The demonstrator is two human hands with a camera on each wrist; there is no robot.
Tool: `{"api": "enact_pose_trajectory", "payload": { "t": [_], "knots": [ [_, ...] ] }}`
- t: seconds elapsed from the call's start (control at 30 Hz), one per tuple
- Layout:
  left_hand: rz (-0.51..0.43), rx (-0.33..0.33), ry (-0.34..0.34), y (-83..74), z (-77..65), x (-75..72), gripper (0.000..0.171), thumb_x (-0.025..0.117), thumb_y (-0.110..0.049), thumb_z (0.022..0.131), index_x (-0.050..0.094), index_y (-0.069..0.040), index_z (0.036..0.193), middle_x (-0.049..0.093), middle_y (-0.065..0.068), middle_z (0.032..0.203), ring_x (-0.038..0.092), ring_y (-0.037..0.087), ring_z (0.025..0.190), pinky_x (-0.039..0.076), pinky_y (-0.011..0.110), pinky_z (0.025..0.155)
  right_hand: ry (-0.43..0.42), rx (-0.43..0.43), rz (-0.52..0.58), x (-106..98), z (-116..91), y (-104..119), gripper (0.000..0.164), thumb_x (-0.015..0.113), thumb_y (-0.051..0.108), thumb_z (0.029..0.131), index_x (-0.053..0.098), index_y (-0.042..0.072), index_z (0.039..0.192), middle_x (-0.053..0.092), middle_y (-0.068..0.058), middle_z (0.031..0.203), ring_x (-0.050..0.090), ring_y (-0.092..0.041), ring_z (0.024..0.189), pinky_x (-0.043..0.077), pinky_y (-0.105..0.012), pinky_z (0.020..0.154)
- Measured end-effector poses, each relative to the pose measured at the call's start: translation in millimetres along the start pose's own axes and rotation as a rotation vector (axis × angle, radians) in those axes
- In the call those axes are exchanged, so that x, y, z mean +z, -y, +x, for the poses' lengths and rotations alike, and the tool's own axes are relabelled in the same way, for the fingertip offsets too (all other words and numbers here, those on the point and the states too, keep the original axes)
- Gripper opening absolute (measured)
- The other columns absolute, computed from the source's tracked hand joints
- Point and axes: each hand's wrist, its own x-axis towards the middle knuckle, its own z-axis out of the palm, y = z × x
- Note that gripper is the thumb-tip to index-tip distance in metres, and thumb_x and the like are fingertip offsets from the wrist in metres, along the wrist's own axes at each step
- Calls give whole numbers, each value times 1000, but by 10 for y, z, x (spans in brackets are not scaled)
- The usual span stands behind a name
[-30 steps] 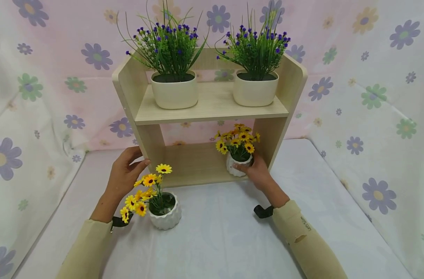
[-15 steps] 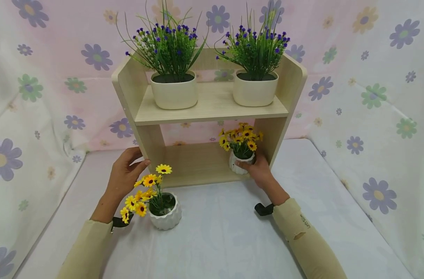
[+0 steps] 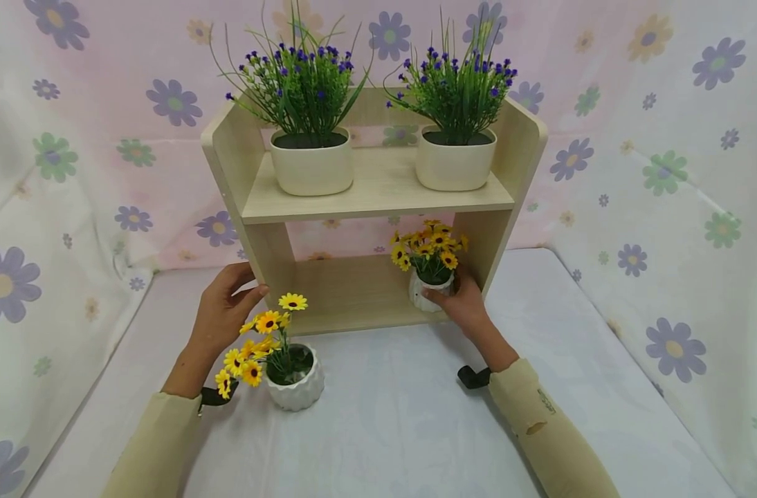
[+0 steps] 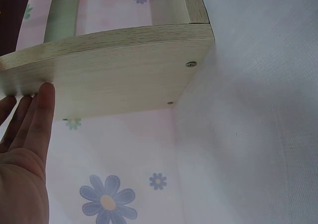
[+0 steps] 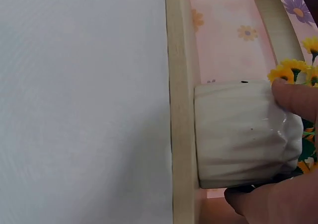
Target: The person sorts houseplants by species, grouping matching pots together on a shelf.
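Note:
My right hand [image 3: 462,304] grips a small white ribbed flowerpot [image 3: 430,294] of yellow artificial flowers at the right end of the lower shelf board. In the right wrist view, thumb and fingers lie around the pot [image 5: 243,134] near its rim, and its base meets the board. My left hand [image 3: 223,311] touches the left side panel of the wooden shelf [image 3: 378,211]. Straight fingertips rest on the panel's outer face [image 4: 124,80] in the left wrist view. A second white flowerpot [image 3: 297,387] with yellow flowers leaning left stands on the table just in front of the left hand.
Two cream planters, one left [image 3: 313,166] and one right [image 3: 456,162], stand on the upper board with purple-flowered plants. A white cloth covers the table [image 3: 385,415]. Flower-patterned curtains [image 3: 634,173] hang behind and at both sides.
Over the first half second my right hand slid the flowerpot slightly right and back on the lower board. Since then it has stayed about there. The left hand has not moved.

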Motion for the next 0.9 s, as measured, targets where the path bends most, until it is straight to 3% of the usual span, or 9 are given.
{"api": "enact_pose_trajectory", "payload": {
  "t": [0.63, 0.9],
  "knots": [
    [6, -5, 21, 8, -15, -23, 56, 70, -9, 103, 52, -16, 157, 57, 10, 150, 58, 39, 138, 48, 9, 101, -12, 4, -34, -23, -142, 277, 83, 83, 14, 91, 37, 2, 158, 40, -21, 162, 37, -41, 153, 31, -59, 127],
    [-9, 0, 28, 32, 4, -9, 56, 70, -8, 102, 54, -18, 155, 57, 7, 149, 59, 35, 137, 48, 10, 101, -24, -4, -21, -25, -239, 333, 81, 82, 10, 92, 36, 0, 158, 39, -21, 162, 39, -41, 151, 33, -57, 127]
  ]
}}
